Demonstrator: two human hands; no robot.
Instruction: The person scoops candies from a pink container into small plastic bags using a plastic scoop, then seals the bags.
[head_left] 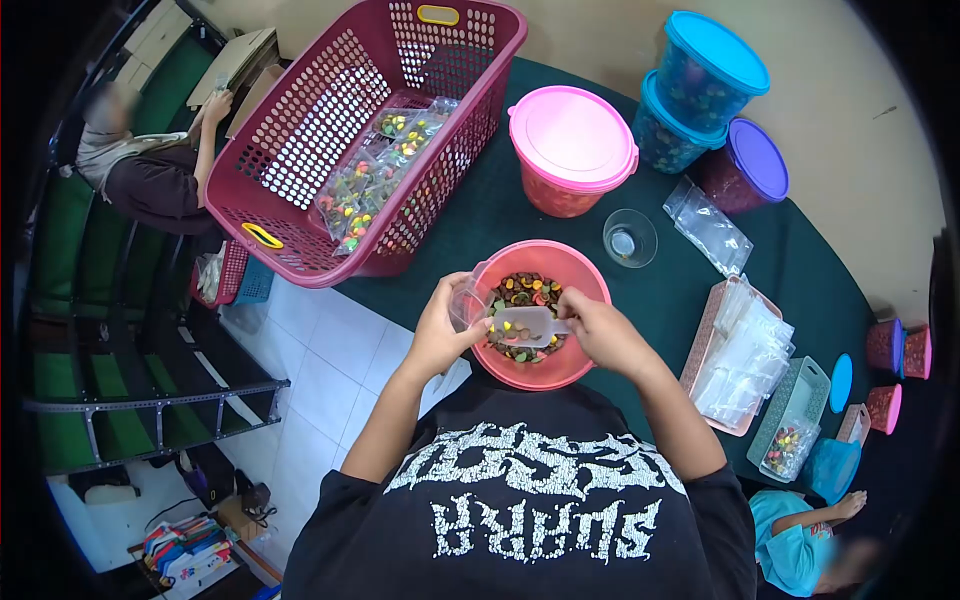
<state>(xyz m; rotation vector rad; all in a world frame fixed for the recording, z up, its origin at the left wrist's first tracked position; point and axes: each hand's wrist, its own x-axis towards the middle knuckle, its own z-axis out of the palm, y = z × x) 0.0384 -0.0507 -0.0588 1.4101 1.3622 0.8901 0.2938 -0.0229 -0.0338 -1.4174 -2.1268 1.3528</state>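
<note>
A pink bowl of small colourful candies sits at the table's front edge, before my chest. My left hand is closed around a clear plastic cup at the bowl's left rim. From the right, my right hand grips the handle of a translucent scoop. The scoop lies level over the candies with a few pieces in it, and its front end is close to my left thumb. Beyond the bowl stands a small clear cup.
A maroon basket holding filled candy bags stands left. Lidded tubs line the back. On the right are a tray of clear bags and a grey-green basket. Two other people sit nearby, one far left, one lower right.
</note>
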